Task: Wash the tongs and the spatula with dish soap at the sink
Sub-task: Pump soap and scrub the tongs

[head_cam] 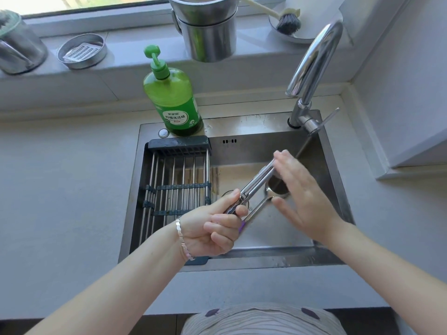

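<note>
Over the steel sink (321, 151), my left hand (215, 228) grips the handle end of the metal tongs (257, 181), which point up and right. My right hand (302, 197) is flat with straight fingers, rubbing along the far end of the tongs. Below them, on the sink floor, lies a second metal utensil with a purple handle, the spatula (256, 210); its head sits by the drain. A green dish soap pump bottle (173, 95) stands on the sink's back rim.
A dark drying rack (176, 180) spans the sink's left side. The chrome faucet (312, 71) arches at the back right. On the windowsill stand steel pots (208, 30), a round tin with a grater (82, 53) and a dish brush (287, 21).
</note>
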{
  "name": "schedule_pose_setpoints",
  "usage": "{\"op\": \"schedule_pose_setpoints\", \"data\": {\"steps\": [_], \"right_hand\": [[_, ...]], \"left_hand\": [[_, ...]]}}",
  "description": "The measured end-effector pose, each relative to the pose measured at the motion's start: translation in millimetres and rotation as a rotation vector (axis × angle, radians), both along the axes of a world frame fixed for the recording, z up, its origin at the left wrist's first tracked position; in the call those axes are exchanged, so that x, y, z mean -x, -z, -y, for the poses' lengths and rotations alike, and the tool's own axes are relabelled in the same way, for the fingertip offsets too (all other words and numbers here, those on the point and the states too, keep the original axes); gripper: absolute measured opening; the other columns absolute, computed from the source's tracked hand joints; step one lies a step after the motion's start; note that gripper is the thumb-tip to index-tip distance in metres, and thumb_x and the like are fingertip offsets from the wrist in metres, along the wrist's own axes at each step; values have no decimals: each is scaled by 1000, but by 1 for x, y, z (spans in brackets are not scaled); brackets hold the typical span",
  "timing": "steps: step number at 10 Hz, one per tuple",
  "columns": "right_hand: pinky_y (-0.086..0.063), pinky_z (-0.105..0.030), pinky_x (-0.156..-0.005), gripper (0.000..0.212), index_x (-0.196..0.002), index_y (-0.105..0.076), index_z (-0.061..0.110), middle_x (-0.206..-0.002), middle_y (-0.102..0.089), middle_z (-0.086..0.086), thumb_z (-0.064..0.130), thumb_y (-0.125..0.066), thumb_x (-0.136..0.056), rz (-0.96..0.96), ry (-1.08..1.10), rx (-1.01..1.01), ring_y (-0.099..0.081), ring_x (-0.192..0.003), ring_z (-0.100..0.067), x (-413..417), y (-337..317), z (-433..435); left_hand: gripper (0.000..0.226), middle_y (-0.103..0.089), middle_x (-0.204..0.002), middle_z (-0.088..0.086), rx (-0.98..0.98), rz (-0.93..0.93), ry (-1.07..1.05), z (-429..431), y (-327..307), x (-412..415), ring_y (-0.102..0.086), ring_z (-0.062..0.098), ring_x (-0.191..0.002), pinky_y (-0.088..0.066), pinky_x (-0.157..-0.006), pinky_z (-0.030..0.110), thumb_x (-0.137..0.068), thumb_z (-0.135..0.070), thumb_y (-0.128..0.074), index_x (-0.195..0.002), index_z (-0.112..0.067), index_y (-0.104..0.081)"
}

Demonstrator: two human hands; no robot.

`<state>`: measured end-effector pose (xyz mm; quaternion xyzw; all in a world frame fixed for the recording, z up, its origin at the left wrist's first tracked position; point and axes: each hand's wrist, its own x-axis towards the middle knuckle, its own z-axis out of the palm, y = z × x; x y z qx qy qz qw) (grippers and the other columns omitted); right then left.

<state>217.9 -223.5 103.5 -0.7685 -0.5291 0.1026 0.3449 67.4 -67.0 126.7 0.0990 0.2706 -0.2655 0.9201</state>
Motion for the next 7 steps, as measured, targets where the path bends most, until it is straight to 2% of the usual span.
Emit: {"op": "schedule_pose_setpoints", "data": {"steps": [1, 2, 3, 4, 5, 6, 7], "right_hand": [[-28, -30, -114, 65, -140, -31, 15, -140, -40, 10, 51, -48, -89, -722, 367, -160, -37, -132, -4, 3, 0, -5], [-55, -31, -88, 48, -115, -50, 10, -107, -68, -9, 36, -58, -75, -1099, 367, -257, -68, -97, -18, 4, -17, -11], [-59, -25, -66, 20, -94, -57, 6, -79, -73, -8, 22, -53, -83, -1473, 381, -292, -72, -75, -18, 4, -28, -18], [-59, -26, -61, 27, -85, -58, 5, -73, -73, -8, 27, -45, -94, -1502, 486, -305, -72, -68, -18, 6, -30, -20], [-59, -26, -62, 25, -86, -58, 5, -73, -73, -8, 26, -48, -93, -1550, 536, -321, -72, -67, -17, 5, -35, -20], [-59, -26, -63, 7, -86, -59, 5, -71, -72, -5, 10, -55, -89, -1640, 621, -395, -71, -65, -13, 0, -37, -20], [-59, -24, -65, 6, -82, -61, 5, -67, -72, -3, 9, -59, -86, -1548, 642, -317, -70, -63, -11, -7, -32, -16]], "left_hand": [[28, -60, -45, 3, 126, 129, 74, 2, 1, -1, -35, 6, -34, -47, -39, 19, -84, -32, -64, -79, -5, -59], [30, -56, -42, -5, 87, 177, 167, 3, 5, -3, -30, 4, -35, -45, -40, 15, -85, -38, -60, -79, -9, -64], [32, -45, -40, -7, 103, 234, 209, 4, 3, -4, -33, 4, -32, -46, -40, 13, -85, -43, -58, -79, -12, -64], [32, -49, -36, -10, -68, 227, 260, 3, 0, -5, -43, 0, -27, -41, -35, 11, -74, -49, -68, -71, -18, -64], [37, -42, -33, -12, -212, 162, 247, 6, -7, -6, -38, -2, -24, -37, -31, 11, -73, -54, -64, -65, -18, -61], [45, -34, -32, -12, -417, 81, 235, 10, -12, -8, -29, -2, -23, -32, -30, 10, -82, -56, -42, -67, -15, -50], [37, -31, -35, -11, -736, 112, 308, 16, -12, -13, -26, 2, -26, -33, -33, 12, -86, -47, -40, -69, -14, -45]]}}
